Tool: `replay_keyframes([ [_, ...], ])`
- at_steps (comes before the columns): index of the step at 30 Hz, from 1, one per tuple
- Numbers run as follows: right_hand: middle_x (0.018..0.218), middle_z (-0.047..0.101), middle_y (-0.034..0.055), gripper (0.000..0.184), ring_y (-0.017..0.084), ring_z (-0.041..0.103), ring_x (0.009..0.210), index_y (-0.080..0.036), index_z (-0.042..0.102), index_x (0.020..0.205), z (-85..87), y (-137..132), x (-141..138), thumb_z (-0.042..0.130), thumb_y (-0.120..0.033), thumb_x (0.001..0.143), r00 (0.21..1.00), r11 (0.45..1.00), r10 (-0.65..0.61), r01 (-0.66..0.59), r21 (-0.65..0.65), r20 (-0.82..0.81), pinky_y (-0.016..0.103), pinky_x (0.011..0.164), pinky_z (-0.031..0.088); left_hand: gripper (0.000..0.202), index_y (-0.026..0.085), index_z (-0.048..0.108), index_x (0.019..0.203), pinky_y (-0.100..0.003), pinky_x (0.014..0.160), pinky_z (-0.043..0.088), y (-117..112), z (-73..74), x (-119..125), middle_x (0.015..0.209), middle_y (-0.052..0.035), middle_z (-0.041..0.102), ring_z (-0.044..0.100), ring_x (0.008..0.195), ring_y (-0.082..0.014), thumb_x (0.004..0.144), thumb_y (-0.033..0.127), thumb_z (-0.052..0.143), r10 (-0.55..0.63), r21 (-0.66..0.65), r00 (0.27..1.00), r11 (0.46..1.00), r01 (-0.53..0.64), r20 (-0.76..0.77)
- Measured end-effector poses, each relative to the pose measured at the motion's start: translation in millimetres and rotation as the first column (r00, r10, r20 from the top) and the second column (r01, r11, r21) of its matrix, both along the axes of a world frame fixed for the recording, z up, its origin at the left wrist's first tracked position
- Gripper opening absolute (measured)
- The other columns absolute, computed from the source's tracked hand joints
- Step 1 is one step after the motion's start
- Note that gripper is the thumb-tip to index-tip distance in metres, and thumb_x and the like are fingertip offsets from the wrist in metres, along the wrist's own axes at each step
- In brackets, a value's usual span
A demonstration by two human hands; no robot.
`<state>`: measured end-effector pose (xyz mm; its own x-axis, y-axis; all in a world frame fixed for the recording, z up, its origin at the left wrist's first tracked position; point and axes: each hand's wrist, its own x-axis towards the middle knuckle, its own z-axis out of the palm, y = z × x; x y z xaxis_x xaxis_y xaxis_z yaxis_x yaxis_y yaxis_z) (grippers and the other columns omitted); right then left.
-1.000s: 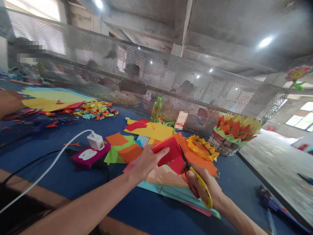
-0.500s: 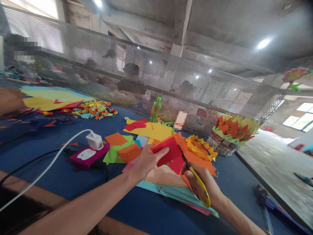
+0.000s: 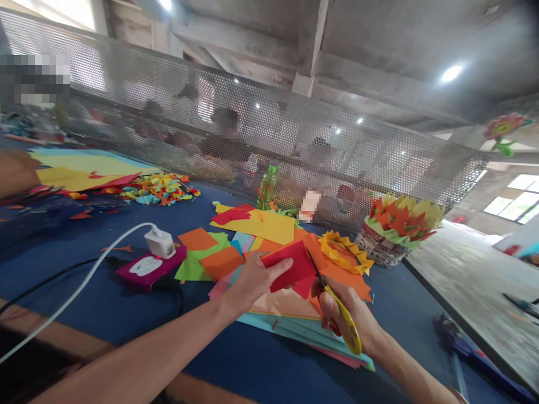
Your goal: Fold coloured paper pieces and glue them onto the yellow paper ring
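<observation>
My left hand pinches a folded red paper and holds it up over a pile of coloured sheets. My right hand grips yellow-handled scissors; their dark blades touch the right edge of the red paper. Both hands hover above the blue table. Under them lie orange, peach and teal sheets.
A pink power strip with a white charger and cables sits left of the pile. A green bottle, a yellow paper flower, a basket of paper petals and a perforated metal screen stand behind. Another person's hand rests far left.
The red paper has tilted a little lower in my left hand, and the scissors in my right hand have shifted slightly along its edge. The view drifted a bit.
</observation>
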<state>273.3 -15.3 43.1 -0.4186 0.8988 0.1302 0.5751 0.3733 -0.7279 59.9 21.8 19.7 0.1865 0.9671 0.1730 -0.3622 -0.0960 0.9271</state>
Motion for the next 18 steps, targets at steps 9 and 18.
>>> replay_keyframes([
  [9, 0.051, 0.049, -0.0046, 0.060, 0.011, 0.052, 0.041, -0.018, 0.055, 0.087, -1.4, -1.3, -1.0, 0.037, -0.075, 0.090, 0.999, 0.999, -0.034, 0.034, -0.001, 0.004, 0.021, 0.042, 0.040, 0.030, 0.014, 0.074, 0.089, -0.036, 0.072, 0.057, -2.2, 0.4, 2.2, 0.089, -0.0113, 0.077, 0.072, 0.077, -0.0264, 0.073, 0.040, 0.080, -0.043, 0.012, 0.999, 0.999, 0.043, 0.016],
  [18, 0.048, 0.047, -0.0052, 0.062, 0.011, 0.048, 0.039, -0.019, 0.056, 0.086, -2.3, -1.3, -2.6, 0.036, -0.077, 0.089, 0.998, 0.998, -0.061, 0.061, -0.012, -0.005, 0.022, 0.041, 0.035, 0.033, 0.014, 0.075, 0.089, -0.039, 0.080, 0.057, -7.0, 4.6, 4.5, 0.090, -0.0109, 0.077, 0.072, 0.084, -0.0273, 0.073, 0.042, 0.080, -0.040, -0.005, 0.998, 0.999, 0.040, 0.042],
])
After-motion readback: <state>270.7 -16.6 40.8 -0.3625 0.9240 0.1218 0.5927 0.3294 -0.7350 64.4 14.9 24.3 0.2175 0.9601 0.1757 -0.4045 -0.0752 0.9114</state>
